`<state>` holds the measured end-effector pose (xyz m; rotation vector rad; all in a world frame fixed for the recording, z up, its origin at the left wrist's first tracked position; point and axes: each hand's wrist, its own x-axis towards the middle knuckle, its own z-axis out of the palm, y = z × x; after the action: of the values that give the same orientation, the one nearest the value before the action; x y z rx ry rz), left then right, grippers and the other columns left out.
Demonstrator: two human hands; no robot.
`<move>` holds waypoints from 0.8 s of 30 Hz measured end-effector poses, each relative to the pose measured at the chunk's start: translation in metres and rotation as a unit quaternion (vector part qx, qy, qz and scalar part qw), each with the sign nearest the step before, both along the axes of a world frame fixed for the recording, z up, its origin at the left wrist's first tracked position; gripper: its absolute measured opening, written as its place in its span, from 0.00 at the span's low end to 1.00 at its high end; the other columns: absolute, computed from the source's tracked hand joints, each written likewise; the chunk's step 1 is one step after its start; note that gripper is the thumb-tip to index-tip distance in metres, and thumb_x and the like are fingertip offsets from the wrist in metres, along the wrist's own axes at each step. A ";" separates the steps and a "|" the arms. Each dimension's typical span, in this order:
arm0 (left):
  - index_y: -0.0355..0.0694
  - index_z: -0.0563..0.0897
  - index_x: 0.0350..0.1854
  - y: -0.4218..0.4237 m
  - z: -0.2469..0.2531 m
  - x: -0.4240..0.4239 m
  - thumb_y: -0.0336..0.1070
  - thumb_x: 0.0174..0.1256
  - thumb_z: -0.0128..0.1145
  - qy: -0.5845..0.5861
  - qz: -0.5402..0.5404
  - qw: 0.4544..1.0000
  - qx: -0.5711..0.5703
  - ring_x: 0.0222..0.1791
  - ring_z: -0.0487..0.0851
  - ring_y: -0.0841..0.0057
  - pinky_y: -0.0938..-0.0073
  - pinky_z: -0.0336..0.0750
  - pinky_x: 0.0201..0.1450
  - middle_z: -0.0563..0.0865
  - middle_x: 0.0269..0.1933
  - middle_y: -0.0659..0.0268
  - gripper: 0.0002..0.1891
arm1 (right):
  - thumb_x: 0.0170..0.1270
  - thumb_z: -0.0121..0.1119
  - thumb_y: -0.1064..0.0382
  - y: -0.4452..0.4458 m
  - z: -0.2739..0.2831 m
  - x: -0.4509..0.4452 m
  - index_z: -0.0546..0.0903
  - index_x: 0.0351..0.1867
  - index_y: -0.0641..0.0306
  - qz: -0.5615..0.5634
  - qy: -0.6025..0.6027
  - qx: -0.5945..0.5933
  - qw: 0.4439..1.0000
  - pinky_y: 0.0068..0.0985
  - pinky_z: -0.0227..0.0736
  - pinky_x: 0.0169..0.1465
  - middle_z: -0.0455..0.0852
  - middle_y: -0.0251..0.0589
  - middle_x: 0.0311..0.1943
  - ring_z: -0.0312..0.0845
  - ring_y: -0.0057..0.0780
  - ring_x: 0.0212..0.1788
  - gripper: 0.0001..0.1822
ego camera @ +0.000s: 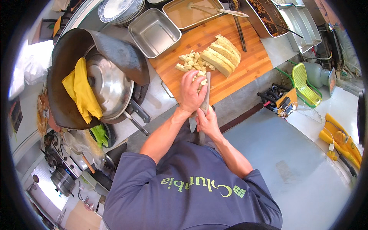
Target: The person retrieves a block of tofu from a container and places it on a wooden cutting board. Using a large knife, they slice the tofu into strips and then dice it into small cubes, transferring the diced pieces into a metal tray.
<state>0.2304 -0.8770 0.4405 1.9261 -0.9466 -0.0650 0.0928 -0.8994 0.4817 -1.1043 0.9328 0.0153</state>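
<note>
My right hand (208,120) grips the handle of a kitchen knife (207,86) at the near edge of a wooden cutting board (178,30). The blade stands on edge and points away from me. My left hand (193,91) cups a handful of pale yellow food cubes (201,77) against the blade's left side. Beyond it lies a loose heap of the same cubes (192,60). Several thick slices (222,56) of this spongy food, perhaps tofu, lean together to the right of the heap.
Metal pans line the board's far side: a bare one (154,31) and one of brown liquid (179,14) with a spoon across it. Dark chopsticks (241,36) lie at right. On the left, a curved metal shield (119,49) surrounds a lidded pan (110,86) with a yellow cloth (80,89).
</note>
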 end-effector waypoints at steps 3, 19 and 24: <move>0.40 0.85 0.49 0.010 0.017 -0.005 0.32 0.58 0.68 0.032 0.007 0.999 -0.030 0.64 0.76 0.49 0.51 0.70 0.68 0.80 0.60 0.53 0.16 | 0.79 0.53 0.63 -0.002 0.027 -0.006 0.71 0.48 0.64 0.023 0.023 0.008 0.999 0.24 0.68 0.16 0.75 0.34 0.18 0.70 0.21 0.12 0.07; 0.38 0.88 0.54 -0.037 0.034 0.223 0.47 0.68 0.65 -0.057 0.221 0.970 0.081 0.67 0.76 0.50 0.51 0.66 0.73 0.83 0.64 0.49 0.20 | 0.69 0.47 0.69 -0.069 0.114 0.094 0.74 0.48 0.72 0.149 -0.039 -0.110 0.982 0.33 0.74 0.23 0.79 0.45 0.21 0.79 0.31 0.20 0.10; 0.33 0.86 0.52 -0.005 0.089 0.133 0.38 0.72 0.62 0.033 0.085 0.993 -0.074 0.60 0.82 0.54 0.59 0.74 0.65 0.87 0.57 0.51 0.15 | 0.70 0.52 0.69 -0.059 0.076 -0.031 0.67 0.46 0.72 0.173 0.063 -0.403 0.896 0.56 0.73 0.36 0.82 0.68 0.26 0.80 0.68 0.31 0.10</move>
<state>0.3630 -0.8818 0.5298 1.8480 -0.7201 0.0395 0.0621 -0.9587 0.5580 -2.0576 0.8560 -0.0102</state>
